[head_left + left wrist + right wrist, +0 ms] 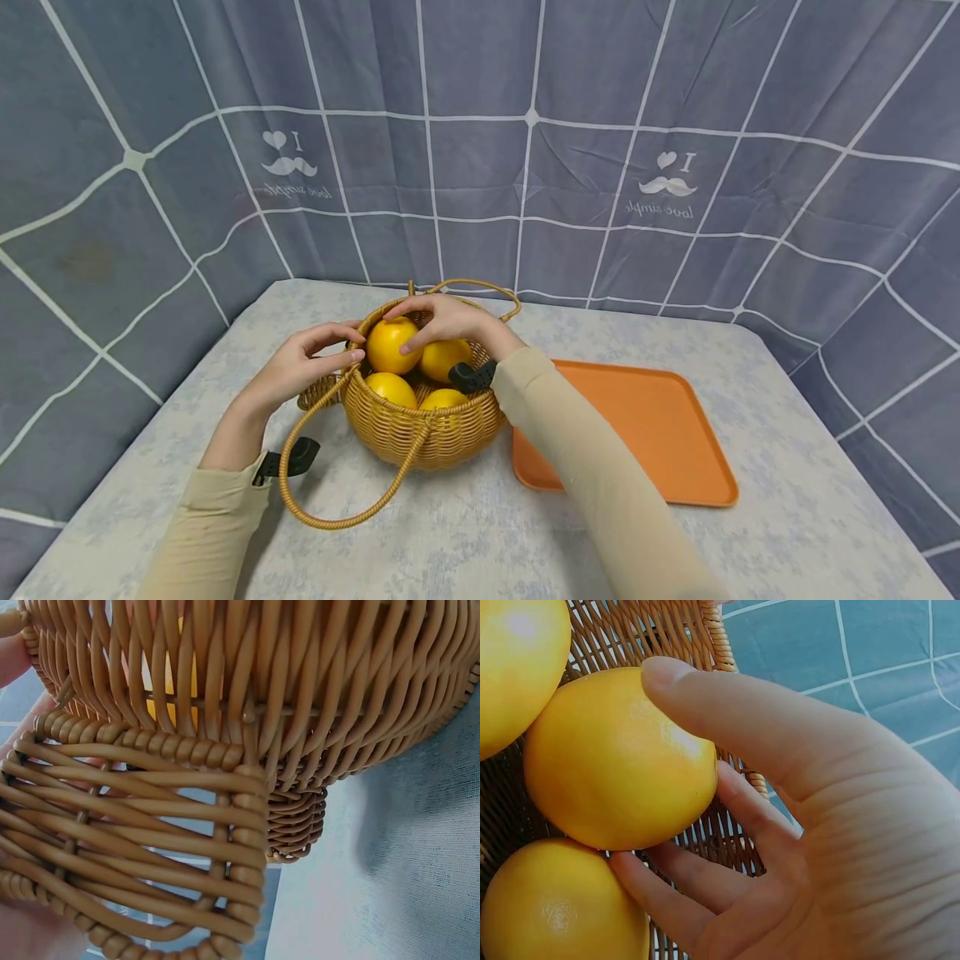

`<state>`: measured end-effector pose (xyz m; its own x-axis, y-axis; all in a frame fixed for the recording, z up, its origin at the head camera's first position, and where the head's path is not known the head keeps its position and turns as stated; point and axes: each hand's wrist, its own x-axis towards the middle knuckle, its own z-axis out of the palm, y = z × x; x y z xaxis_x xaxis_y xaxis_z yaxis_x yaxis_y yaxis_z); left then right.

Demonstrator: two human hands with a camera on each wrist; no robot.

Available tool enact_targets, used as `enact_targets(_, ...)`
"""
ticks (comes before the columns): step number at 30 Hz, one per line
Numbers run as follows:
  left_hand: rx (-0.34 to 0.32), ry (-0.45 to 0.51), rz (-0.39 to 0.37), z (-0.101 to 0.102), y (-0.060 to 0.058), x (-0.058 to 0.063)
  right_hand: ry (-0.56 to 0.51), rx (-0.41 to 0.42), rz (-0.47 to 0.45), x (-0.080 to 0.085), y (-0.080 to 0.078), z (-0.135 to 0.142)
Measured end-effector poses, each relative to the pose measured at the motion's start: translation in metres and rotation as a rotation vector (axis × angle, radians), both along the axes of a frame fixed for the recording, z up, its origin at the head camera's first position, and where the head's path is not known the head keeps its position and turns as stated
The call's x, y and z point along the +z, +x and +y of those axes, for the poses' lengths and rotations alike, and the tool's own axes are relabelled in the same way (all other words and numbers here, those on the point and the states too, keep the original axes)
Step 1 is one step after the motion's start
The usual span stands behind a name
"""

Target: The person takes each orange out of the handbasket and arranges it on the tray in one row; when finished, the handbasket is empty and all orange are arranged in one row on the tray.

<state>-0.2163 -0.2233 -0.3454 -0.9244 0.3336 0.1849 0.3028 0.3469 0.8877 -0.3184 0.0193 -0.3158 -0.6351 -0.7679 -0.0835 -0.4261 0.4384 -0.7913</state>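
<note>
A wicker basket [420, 437] holding several yellow-orange oranges stands on the table. My right hand [442, 321] reaches over its rim and grips the orange [392, 346] at the back left. In the right wrist view, the thumb lies over the top of this orange [619, 761] while the other fingers curve along its side. Another orange [562, 904] sits beside those fingertips. My left hand [296, 362] is at the basket's left rim, its thumb and fingertips touching the wicker. The left wrist view shows the basket's woven side piece [135, 832] partly hiding this hand.
An orange tray [652, 433] lies right of the basket, partly beneath my right forearm. One looped basket handle [337, 523] hangs toward the front left; the other handle [480, 283] leans back. A blue-grey checked curtain [480, 167] stands behind the table [465, 550].
</note>
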Motion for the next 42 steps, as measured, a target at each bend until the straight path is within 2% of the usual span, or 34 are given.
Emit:
enact_targets(11, -0.006, -0.003, 0.005, -0.0004, -0.0006, -0.0001, -0.027, 0.057, -0.047, -0.0013, 0.0008, 0.0011)
enact_targets(22, -0.006, -0.006, 0.009, 0.0001, -0.0005, -0.0010, 0.075, 0.090, -0.057, -0.0009, 0.0016, 0.0000)
enact_targets(27, -0.004, -0.005, 0.016, 0.0002, -0.0007, -0.0017, 0.084, 0.094, -0.108, -0.0018, 0.0014, -0.0010)
enact_targets(34, 0.002, -0.004, 0.012, 0.0002, 0.0000, -0.0015, 0.096, 0.141, -0.111, -0.0021, 0.0008, -0.0027)
enact_targets(42, 0.005, -0.006, 0.007, 0.0016, 0.0000, -0.0008, 0.133, 0.175, -0.170, -0.0009, 0.0024, -0.0042)
